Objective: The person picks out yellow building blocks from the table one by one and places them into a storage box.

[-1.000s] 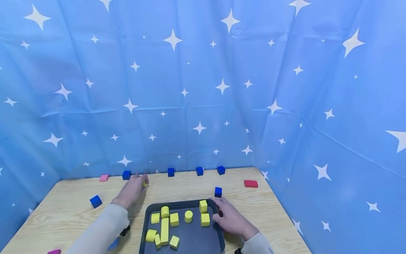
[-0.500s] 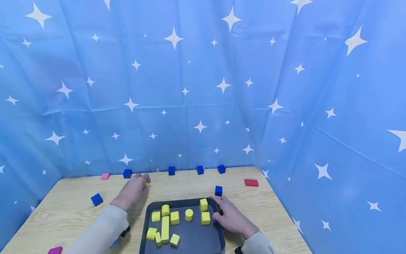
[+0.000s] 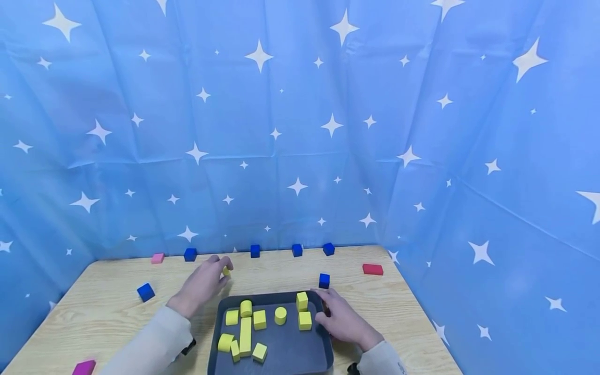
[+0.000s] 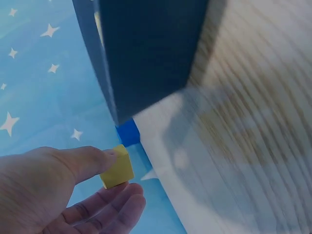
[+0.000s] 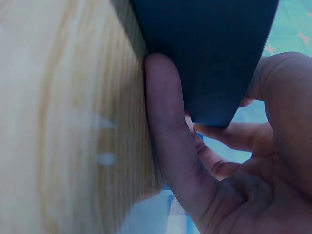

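My left hand (image 3: 202,284) pinches a small yellow block (image 4: 118,168) between thumb and fingertips. It is raised beyond the far left corner of a dark grey tray (image 3: 295,355). In the head view, the fingers cover most of that block. At the tray's far right corner, my right hand (image 3: 344,320) grips the wall, with its thumb over the rim and other fingers along the outside. Inside the tray are several yellow pieces, among them a long bar (image 3: 246,337), an upright cylinder (image 3: 280,315) and a cube (image 3: 304,321).
Blue cubes stand along the table's back edge, one of them a cube (image 3: 255,251) behind the tray. Another blue cube (image 3: 324,280) is just past my right hand. A red block (image 3: 372,269), a pink block (image 3: 158,258) and a magenta block (image 3: 84,367) lie farther out.
My left hand has shifted right with the yellow block, nearer to the tray's far side. The right hand keeps its grip on the tray. The head view has turned slightly left.
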The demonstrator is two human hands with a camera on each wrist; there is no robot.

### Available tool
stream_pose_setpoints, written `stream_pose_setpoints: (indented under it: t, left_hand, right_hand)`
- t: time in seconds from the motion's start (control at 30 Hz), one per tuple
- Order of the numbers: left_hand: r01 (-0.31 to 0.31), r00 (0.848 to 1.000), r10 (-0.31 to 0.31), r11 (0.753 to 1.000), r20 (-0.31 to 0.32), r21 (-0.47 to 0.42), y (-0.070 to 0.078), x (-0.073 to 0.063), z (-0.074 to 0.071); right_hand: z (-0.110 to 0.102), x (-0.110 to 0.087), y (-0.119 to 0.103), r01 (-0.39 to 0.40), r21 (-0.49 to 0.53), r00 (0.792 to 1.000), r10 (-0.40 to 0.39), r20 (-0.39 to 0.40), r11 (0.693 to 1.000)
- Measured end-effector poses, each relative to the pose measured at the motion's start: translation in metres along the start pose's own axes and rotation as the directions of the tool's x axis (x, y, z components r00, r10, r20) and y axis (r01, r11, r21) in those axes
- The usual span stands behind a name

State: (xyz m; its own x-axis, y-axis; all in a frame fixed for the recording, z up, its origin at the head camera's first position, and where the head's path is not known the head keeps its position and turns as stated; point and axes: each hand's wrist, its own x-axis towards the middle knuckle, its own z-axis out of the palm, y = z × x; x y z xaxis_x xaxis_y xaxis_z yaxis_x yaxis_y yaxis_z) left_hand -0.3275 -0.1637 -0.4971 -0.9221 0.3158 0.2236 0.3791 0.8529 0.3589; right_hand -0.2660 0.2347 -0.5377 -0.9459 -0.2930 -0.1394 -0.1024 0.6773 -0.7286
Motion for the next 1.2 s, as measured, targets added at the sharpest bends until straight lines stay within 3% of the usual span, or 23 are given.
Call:
stream_pose_setpoints:
  t: [0.23, 0.6, 0.9, 1.2]
  left_hand:
    - [0.006, 1.000, -0.006, 1.000, 0.022, 0.004, 0.015, -0.005, 0.000]
    - [-0.058, 0.998, 0.057, 0.998, -0.017, -0.019, 0.029, -0.015, 0.001]
    - [-0.046, 0.999, 0.047, 0.997, 0.013, -0.063, 0.041, -0.025, 0.005]
    - [-0.144, 0.989, 0.145, 0.984, -0.003, -0.108, 0.048, -0.036, 0.009]
  right_hand:
    - [0.001, 0.000, 0.001, -0.004, 0.006, 1.000, 0.004, -0.001, 1.000]
    - [0.002, 0.001, 0.002, 0.000, 0.000, 1.000, 0.000, -0.011, 1.000]
    - [0.002, 0.000, 0.001, -0.001, -0.001, 1.000, 0.001, -0.013, 1.000]
    - [0.002, 0.000, 0.000, 0.007, -0.005, 1.000, -0.007, -0.014, 1.000]
